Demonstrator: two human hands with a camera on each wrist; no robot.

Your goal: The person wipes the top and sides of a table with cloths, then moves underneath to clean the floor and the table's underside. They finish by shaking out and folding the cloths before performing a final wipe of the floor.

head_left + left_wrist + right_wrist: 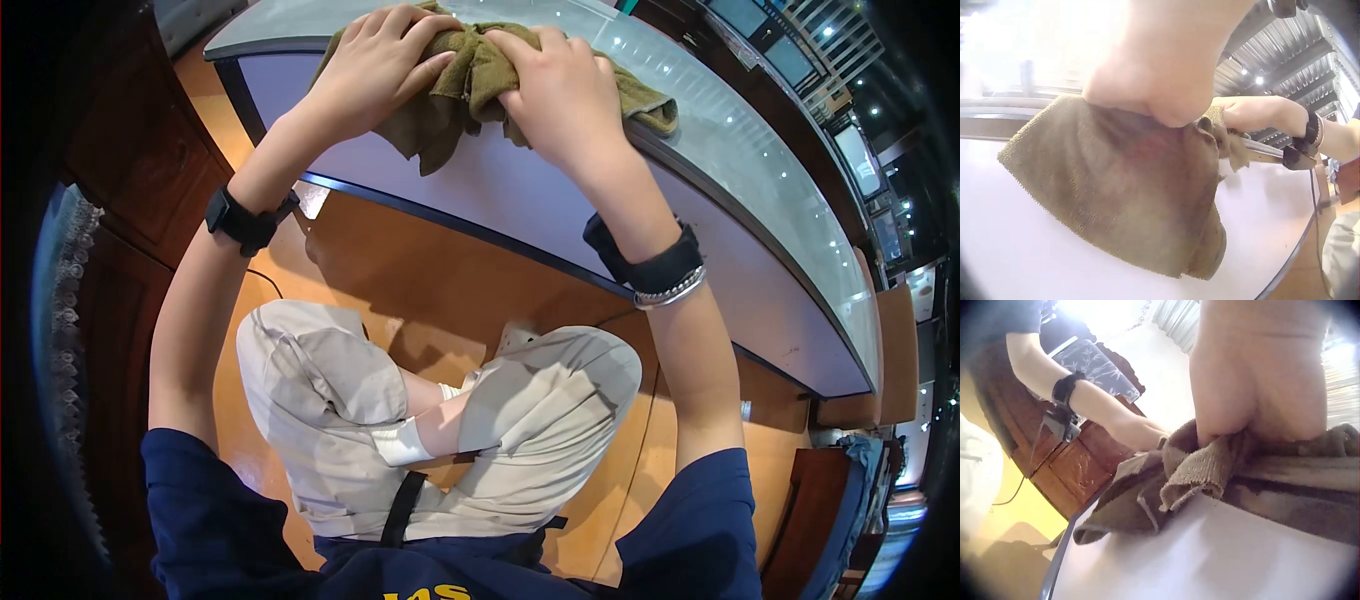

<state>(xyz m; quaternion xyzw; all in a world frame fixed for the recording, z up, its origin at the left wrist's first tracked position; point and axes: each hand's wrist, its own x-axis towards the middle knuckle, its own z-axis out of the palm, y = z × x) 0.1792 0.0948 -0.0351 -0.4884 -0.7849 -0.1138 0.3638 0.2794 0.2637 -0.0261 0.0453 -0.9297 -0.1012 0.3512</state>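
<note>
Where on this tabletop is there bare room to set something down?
The tabletop is bare between the green cloth and the right end, with a smaller patch between the left hand and left corner. Crowded: the near side, where that hand and the right hand hold the cloth.

Orange-brown floor [605, 490], dark wooden cabinet [130, 150], corrugated ceiling [1286, 61], seemingly metal

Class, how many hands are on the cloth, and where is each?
2. The left hand holds the left part of the cloth at the edge of the table; the right hand holds it farther right. No other hand shows.
</note>
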